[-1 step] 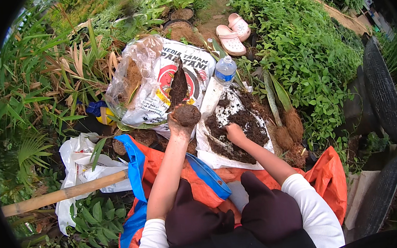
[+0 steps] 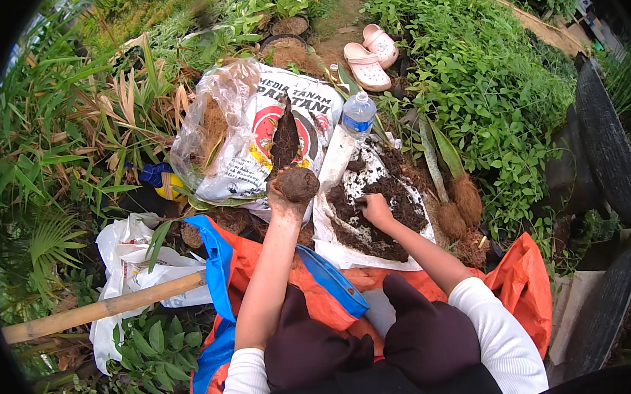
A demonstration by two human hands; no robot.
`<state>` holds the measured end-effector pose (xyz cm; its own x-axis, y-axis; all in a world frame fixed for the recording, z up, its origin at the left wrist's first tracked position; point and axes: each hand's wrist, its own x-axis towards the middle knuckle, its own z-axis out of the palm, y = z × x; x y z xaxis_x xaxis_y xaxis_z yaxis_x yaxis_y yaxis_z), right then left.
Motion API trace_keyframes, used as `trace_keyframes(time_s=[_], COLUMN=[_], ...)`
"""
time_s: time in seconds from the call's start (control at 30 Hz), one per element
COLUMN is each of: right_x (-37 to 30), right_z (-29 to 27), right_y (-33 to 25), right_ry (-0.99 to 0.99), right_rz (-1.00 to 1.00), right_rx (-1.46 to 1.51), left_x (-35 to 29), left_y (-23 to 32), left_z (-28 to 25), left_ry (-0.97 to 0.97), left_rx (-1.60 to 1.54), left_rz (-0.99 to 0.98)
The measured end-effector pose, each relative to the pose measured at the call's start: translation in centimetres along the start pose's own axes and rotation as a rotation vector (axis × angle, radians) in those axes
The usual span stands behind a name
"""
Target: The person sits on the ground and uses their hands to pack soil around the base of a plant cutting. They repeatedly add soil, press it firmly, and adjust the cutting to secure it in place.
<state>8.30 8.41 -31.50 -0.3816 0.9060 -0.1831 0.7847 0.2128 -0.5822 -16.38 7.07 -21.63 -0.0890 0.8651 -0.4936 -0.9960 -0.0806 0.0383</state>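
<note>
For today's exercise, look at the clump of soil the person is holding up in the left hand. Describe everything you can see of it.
The clump of soil is a dark brown, roughly round lump with a crumbly, fibrous-looking surface. It sits on top of the raised left hand, cupped from below by the fingers, and is lifted clear of the ground. Behind it lies the opened printed soil bag. To its right, loose dark soil is spread over a white sheet, where the right hand rests. Its underside is hidden by the hand.

A garden outside — green plants (image 2: 483, 72) all around, a soil bag (image 2: 281, 133), dark dirt (image 2: 376, 214) on a sheet.
</note>
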Motion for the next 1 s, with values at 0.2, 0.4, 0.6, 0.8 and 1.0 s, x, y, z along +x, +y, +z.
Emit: trace_keyframes(time_s=[0.2, 0.4, 0.6, 0.8, 1.0], right_x=[0.5, -2.9, -3.8, -6.8, -10.2], right_z=[-8.8, -18.0, -28.8, -33.3, -28.5], right_y=[-1.8, -8.4, -15.6, -22.6, -26.2], right_ry=[-0.220, -0.127, -0.202, 0.048, 0.583], right_rz=[0.309, 0.208, -0.058, -0.194, -0.273], right_rx=[1.836, 1.951, 1.936, 1.766, 0.883], left_x=[-2.1, -5.7, -8.5, -5.1, -3.6], left_y=[0.4, -0.3, -3.2, -7.8, -8.5], left_z=[3.0, 11.0, 19.9, 19.4, 14.0], left_ry=[-0.020, -0.178, -0.312, -0.452, -0.389], left_rx=[0.078, -0.041, 0.000, -0.564, -0.903], left_rz=[-0.016, -0.318, -0.288, -0.789, -0.920])
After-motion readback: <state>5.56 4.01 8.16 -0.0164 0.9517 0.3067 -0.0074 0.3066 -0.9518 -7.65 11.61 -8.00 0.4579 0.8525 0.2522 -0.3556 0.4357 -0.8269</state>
